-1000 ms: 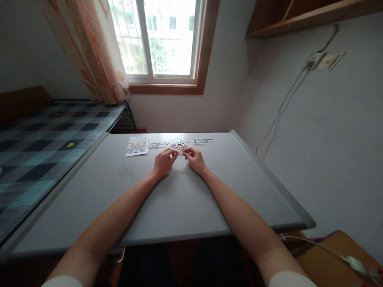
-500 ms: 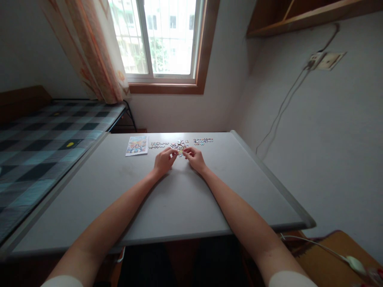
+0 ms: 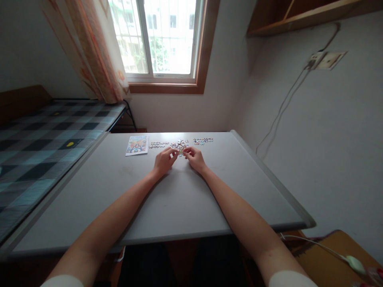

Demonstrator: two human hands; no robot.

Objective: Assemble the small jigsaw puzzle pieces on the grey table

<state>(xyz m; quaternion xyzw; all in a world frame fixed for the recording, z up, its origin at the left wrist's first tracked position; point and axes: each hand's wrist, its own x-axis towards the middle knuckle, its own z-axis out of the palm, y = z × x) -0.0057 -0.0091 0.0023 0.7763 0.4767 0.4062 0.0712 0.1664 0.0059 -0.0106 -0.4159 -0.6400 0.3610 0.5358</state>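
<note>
Between my fingertips, close over the table, is a small yellowish puzzle piece (image 3: 180,152). My left hand (image 3: 164,160) pinches toward it from the left, and my right hand (image 3: 194,158) has its thumb and fingers closed at its right side. Whether it is one piece or two together is too small to tell. Just beyond lies a heap of puzzle pieces (image 3: 179,144). Rows of puzzle pieces (image 3: 159,144) are laid out to its left, and another group of puzzle pieces (image 3: 203,140) sits to its right. A picture sheet (image 3: 137,146) lies at the far left of them.
The white table (image 3: 191,207) has a raised grey edge (image 3: 269,183) on the right. A bed with a checked cover (image 3: 54,139) stands along the left. Cables (image 3: 281,113) hang from a wall socket (image 3: 317,60). A brown stool-like surface (image 3: 329,255) is at lower right.
The yellowish piece between my fingertips looks slightly turned. My hands and arms stay almost in the same place.
</note>
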